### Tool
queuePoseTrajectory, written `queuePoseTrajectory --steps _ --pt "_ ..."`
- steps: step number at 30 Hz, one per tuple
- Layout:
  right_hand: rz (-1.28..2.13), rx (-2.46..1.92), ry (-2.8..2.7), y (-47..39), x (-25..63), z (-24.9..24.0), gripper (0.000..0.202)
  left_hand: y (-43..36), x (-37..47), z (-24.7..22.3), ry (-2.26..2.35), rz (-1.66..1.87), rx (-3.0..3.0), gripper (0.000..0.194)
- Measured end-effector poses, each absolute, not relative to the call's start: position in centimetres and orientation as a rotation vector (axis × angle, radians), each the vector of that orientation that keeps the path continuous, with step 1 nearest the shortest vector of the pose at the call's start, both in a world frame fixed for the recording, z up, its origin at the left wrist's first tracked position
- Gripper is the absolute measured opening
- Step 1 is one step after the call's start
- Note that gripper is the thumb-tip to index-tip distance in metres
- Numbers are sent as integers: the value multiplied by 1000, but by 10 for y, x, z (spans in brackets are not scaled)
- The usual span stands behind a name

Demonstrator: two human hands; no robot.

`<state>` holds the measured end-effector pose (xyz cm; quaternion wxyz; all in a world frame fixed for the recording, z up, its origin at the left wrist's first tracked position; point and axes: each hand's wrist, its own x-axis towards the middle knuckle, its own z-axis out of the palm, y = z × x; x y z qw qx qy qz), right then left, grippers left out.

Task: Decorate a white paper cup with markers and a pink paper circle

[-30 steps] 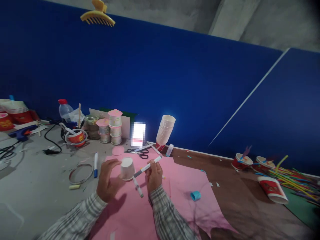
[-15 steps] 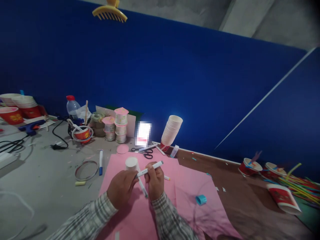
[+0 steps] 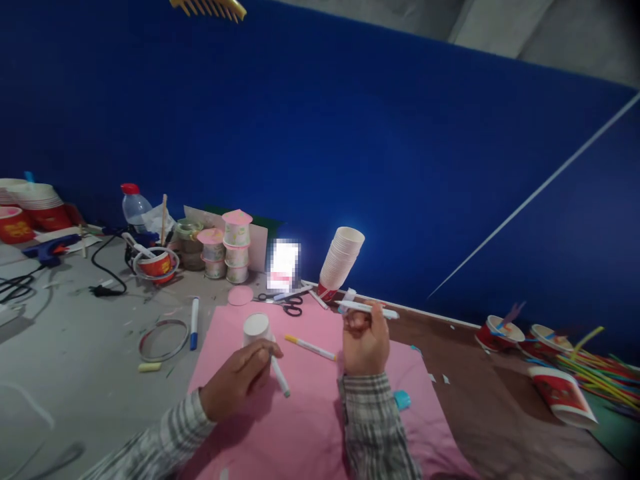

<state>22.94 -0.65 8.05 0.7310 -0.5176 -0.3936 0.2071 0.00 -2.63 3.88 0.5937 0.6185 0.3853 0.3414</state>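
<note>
Over the right part of the pink sheet [image 3: 300, 413], my right hand [image 3: 367, 340] is closed on a white marker [image 3: 367, 308], its thin tip pointing left. My left hand [image 3: 245, 373] has its fingers pinched, with a small dark thing, perhaps the marker's cap, barely showing between them. Just behind it a white paper cup [image 3: 257, 327] stands upside down on the sheet. Beside the left fingertips lies a white pen with a grey end [image 3: 281, 377]. A yellow-capped marker [image 3: 311, 347] lies between the two hands.
Scissors [image 3: 293, 305], a bright blurred screen [image 3: 283, 265] and a leaning cup stack [image 3: 343, 260] are at the back. Decorated cup towers [image 3: 237, 247] stand left of them. A blue-capped marker [image 3: 194, 323] and tape ring [image 3: 163, 340] lie left. Red cups [image 3: 563, 397] are right.
My right hand has moved right with the marker, away from my left hand, and the marker's thin tip now shows. The yellow-capped marker is uncovered. The view has shifted slightly.
</note>
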Motion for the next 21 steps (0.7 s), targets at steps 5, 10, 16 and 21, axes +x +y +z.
queuePoseTrajectory --steps 5,10,16,21 --pt "770 -897 -788 -7 191 62 22 -17 -17 37 934 1040 1323 28" --pt "809 -1150 -1089 -6 170 32 16 5 -45 30 1200 1220 1631 12" --pt "748 -1222 -1323 -8 162 14 29 14 -42 9 1459 1010 1895 59" --pt "695 -1222 -1455 -11 156 7 36 11 -33 -2 1428 852 2075 90"
